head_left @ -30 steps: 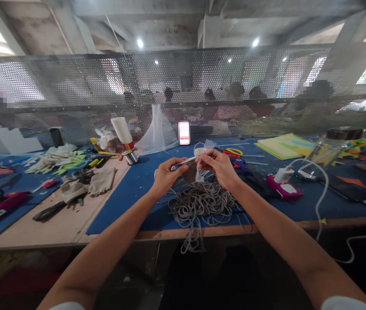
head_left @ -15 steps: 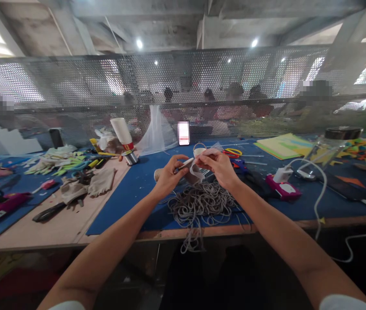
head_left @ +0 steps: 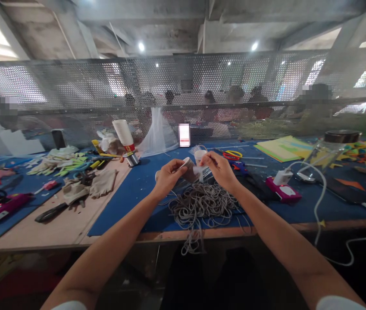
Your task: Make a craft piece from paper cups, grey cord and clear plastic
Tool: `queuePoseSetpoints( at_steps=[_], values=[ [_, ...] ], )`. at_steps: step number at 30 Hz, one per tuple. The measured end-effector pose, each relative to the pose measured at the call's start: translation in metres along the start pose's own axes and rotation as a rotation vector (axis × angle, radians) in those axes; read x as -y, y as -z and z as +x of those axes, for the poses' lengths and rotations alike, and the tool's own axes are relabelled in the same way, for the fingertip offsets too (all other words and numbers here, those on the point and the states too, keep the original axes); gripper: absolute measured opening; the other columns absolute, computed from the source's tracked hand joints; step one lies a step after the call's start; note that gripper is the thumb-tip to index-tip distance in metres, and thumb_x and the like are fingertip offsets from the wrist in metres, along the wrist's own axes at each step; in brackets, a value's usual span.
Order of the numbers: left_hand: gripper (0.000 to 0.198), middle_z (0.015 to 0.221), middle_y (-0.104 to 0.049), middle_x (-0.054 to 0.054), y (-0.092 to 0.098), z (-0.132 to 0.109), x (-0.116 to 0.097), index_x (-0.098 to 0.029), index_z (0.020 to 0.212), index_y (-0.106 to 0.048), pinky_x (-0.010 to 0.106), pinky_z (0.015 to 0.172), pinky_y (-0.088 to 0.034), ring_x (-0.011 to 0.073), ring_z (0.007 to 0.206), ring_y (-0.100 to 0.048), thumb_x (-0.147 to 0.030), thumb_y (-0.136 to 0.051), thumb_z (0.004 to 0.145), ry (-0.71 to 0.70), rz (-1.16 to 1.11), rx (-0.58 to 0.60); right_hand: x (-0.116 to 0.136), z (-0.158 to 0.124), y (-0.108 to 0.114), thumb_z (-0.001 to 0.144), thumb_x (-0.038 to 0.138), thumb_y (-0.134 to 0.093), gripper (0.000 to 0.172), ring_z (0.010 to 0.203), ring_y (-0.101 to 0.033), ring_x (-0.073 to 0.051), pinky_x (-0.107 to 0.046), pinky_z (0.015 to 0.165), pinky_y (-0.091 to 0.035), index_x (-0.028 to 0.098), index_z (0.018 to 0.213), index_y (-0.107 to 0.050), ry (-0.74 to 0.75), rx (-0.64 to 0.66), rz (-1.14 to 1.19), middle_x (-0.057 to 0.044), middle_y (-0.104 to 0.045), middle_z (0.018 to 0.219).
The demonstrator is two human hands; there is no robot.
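Note:
My left hand (head_left: 170,174) is closed around a small tilted paper cup (head_left: 189,171), white at the rim and greyish on its side, its mouth facing up and left. Close on the cup's right, my right hand (head_left: 217,167) pinches a thin, whitish, see-through strip (head_left: 198,171) that reaches to the cup's side. Whether the strip is stuck to the cup I cannot tell. Just behind, a white cup (head_left: 199,153) stands partly hidden by my right fingers. Below both hands lies a loose heap of grey cord (head_left: 205,204), some of it hanging over the table's edge.
A tilted stack of paper cups (head_left: 123,132), white netting (head_left: 158,133) and a lit phone (head_left: 184,135) stand toward the back. Scissors (head_left: 232,154), a purple power block (head_left: 283,190), a white cable (head_left: 323,189) and a clear jar (head_left: 321,150) lie right. Gloves (head_left: 103,183) lie left.
The cup in my left hand has turned so that its mouth and side show more. My right hand has moved slightly right and down, and the strip has swung lower.

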State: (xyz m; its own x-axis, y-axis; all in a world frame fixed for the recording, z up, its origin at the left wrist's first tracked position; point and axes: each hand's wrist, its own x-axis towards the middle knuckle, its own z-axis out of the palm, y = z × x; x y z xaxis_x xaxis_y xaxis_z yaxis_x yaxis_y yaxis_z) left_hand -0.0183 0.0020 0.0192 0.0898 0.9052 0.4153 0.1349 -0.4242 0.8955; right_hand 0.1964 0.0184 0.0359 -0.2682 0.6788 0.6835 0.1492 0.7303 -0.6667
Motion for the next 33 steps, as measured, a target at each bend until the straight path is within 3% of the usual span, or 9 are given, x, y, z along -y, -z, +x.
queuePoseSetpoints(
  at_steps=[3,7,9,13,24,30,33],
  values=[
    [0.030,0.086,-0.071,0.004,-0.001,-0.002,-0.004,-0.015,0.093,-0.069,0.028,0.075,-0.047,0.0173,0.080,-0.064,-0.044,-0.074,0.084,-0.026,0.008,0.031,-0.001,-0.003,-0.005,0.101,0.046,-0.055,0.028,0.075,-0.066,-0.016,-0.031,0.077,-0.049,0.022,0.094,-0.067,-0.049,0.135,0.037,-0.001,-0.070,0.077],
    [0.029,0.084,-0.070,0.003,-0.002,-0.003,-0.007,-0.015,0.092,-0.070,0.026,0.070,-0.045,0.0158,0.076,-0.061,-0.043,-0.073,0.085,-0.051,0.055,0.025,-0.002,-0.004,-0.005,0.097,0.045,-0.062,0.024,0.064,-0.062,-0.015,-0.030,0.070,-0.048,0.023,0.105,-0.068,-0.097,0.129,0.057,0.002,-0.064,0.067],
    [0.029,0.083,-0.070,0.003,-0.001,-0.003,-0.007,-0.015,0.091,-0.070,0.026,0.070,-0.045,0.0157,0.076,-0.061,-0.043,-0.073,0.084,-0.051,0.054,0.033,-0.002,-0.004,-0.004,0.097,0.047,-0.060,0.026,0.057,-0.055,-0.013,-0.028,0.063,-0.045,0.022,0.102,-0.069,-0.136,0.160,0.068,0.004,-0.058,0.063],
    [0.031,0.084,-0.070,0.003,0.000,-0.004,-0.006,-0.016,0.092,-0.070,0.026,0.070,-0.045,0.0159,0.076,-0.061,-0.045,-0.075,0.082,-0.046,0.031,0.062,-0.003,-0.002,-0.001,0.097,0.052,-0.059,0.035,0.062,-0.053,-0.013,-0.028,0.061,-0.040,0.019,0.090,-0.072,-0.147,0.226,-0.031,0.000,-0.063,0.073],
    [0.033,0.085,-0.069,0.003,-0.001,-0.009,-0.013,-0.017,0.094,-0.072,0.026,0.069,-0.045,0.0158,0.076,-0.060,-0.049,-0.071,0.084,-0.011,0.094,0.175,-0.009,-0.002,-0.005,0.088,0.053,-0.070,0.033,0.074,-0.060,-0.017,-0.031,0.069,-0.043,0.021,0.082,-0.069,-0.098,0.121,-0.174,-0.002,-0.070,0.079],
    [0.028,0.083,-0.070,0.002,0.004,-0.007,-0.013,-0.020,0.092,-0.076,0.028,0.072,-0.046,0.0194,0.080,-0.061,-0.041,-0.058,0.088,-0.012,0.150,0.160,-0.006,-0.004,-0.006,0.090,0.046,-0.072,0.024,0.080,-0.063,-0.019,-0.034,0.073,-0.045,0.023,0.083,-0.068,-0.029,0.106,-0.251,-0.004,-0.072,0.085],
    [0.032,0.081,-0.069,0.002,0.003,-0.007,-0.012,-0.018,0.090,-0.076,0.027,0.068,-0.045,0.0181,0.075,-0.060,-0.047,-0.063,0.087,-0.005,0.139,0.161,-0.006,-0.004,-0.006,0.091,0.044,-0.071,0.023,0.080,-0.063,-0.019,-0.034,0.074,-0.046,0.023,0.083,-0.068,-0.019,0.108,-0.255,-0.004,-0.072,0.085]
  ],
)
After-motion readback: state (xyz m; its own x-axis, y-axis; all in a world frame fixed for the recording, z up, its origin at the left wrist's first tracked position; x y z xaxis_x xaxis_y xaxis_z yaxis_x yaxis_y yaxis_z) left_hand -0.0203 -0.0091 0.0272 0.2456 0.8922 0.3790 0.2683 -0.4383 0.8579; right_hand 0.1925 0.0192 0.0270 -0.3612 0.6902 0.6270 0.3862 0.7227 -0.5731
